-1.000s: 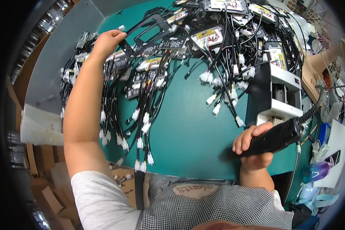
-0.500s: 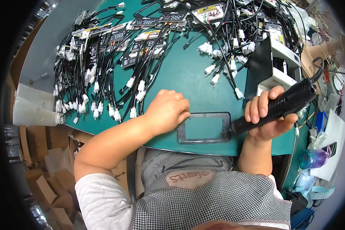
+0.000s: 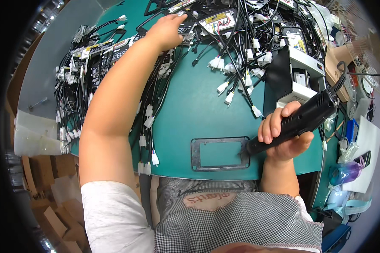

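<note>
My right hand [image 3: 283, 135] is wrapped around a black electric screwdriver [image 3: 310, 114], which lies slanted with its nose end at the right edge of a black rectangular plastic frame [image 3: 195, 157]. The frame rests flat on the green mat near the front edge. Across the table, my left hand [image 3: 166, 31] reaches over the display boards [image 3: 183, 29], its fingers apart, thumb and forefinger stretched forward. Whether its fingertips touch a board I cannot make out. Black cables with white connectors [image 3: 149, 122] trail from the boards toward me, partly under my left forearm.
More wired boards [image 3: 218, 21] pile up at the back. A white and black box-shaped device [image 3: 302, 67] stands behind my right hand. Farther right are a purple-blue cup [image 3: 345, 172] and a phone [image 3: 364, 159]. Cardboard boxes [image 3: 40, 158] lie at the lower left.
My left hand has left the black frame and stretched forward to the boards at the back. My right hand still holds the screwdriver at the frame. The view has shifted a little.
</note>
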The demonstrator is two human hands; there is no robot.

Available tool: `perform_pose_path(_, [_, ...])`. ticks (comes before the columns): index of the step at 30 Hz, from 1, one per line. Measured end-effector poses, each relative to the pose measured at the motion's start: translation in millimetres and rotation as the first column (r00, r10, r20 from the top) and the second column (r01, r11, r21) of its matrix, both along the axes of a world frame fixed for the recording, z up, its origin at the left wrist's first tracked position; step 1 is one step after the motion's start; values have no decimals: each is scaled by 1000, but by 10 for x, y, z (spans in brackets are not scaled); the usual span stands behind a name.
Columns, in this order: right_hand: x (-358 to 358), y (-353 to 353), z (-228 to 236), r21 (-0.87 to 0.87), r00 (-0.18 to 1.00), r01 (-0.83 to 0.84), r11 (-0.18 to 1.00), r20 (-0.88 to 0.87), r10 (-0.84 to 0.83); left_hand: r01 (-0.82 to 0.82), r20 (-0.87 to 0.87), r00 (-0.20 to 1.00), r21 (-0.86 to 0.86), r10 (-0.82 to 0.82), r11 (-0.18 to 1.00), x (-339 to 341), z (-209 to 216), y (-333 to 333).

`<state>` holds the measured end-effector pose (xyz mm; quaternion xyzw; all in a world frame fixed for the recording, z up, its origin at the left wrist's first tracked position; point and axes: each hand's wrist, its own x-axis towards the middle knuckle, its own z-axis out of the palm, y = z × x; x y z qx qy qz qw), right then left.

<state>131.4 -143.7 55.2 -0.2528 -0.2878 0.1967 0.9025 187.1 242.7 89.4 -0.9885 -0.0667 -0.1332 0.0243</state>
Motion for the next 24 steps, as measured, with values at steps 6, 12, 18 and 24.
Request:
perform_pose_path(6, [28, 7, -31, -30, 1000, -1, 1000, 21, 2, -81, -328, 941, 8, 79, 997, 341, -61, 54])
perform_pose_path(12, [22, -43, -42, -16, 1000, -2, 1000, -26, 2, 10, 18, 1000, -313, -5, 950, -218, 907, 50])
perform_pose_path(18, [-8, -36, 32, 50, 1000, 8, 999, 19, -9, 280, 454, 891, -553, 1, 785, -1713, 1917, 670])
perform_pose_path(24, [24, -131, 92, 118, 993, 36, 992, 105, -48, 356, 304, 934, -785, -186, 508, -2465, 1674, 42])
